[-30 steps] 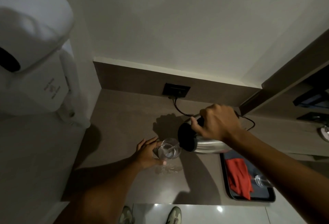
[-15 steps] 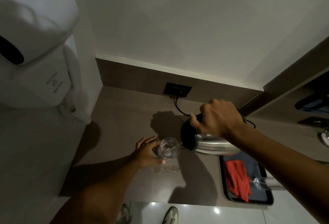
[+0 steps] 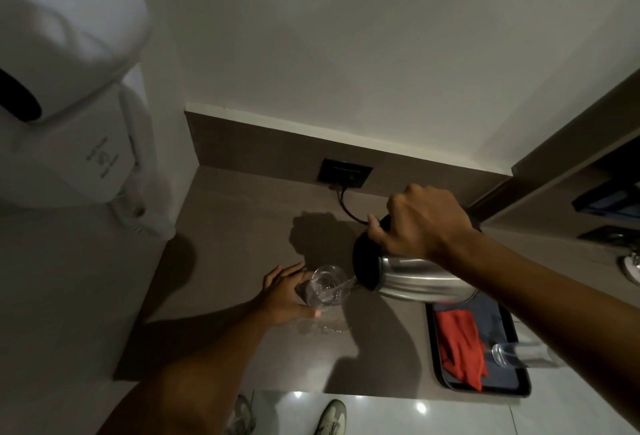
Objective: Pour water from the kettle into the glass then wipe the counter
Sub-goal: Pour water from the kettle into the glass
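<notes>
The right hand (image 3: 420,223) was closed round the kettle (image 3: 412,277) handle, tipping the steel, probably heavy body over the glass (image 3: 325,285); the left hand (image 3: 287,292) cupped that thin, breakable, likely slippery glass low on the bench (image 3: 242,227).

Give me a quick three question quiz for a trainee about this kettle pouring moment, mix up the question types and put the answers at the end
1. True or false: the right hand holds the kettle upright on the counter.
2. Multiple choice: where is the red cloth? A) under the glass being filled B) on the dark tray C) in the left hand
3. Short answer: what is the left hand doing?

Key
1. False. The kettle is lifted and tipped on its side, with a thin stream of water running from its spout into the glass.
2. B. A second glass lies on the same tray.
3. It steadies the glass on the counter, fingers around its side.
</notes>
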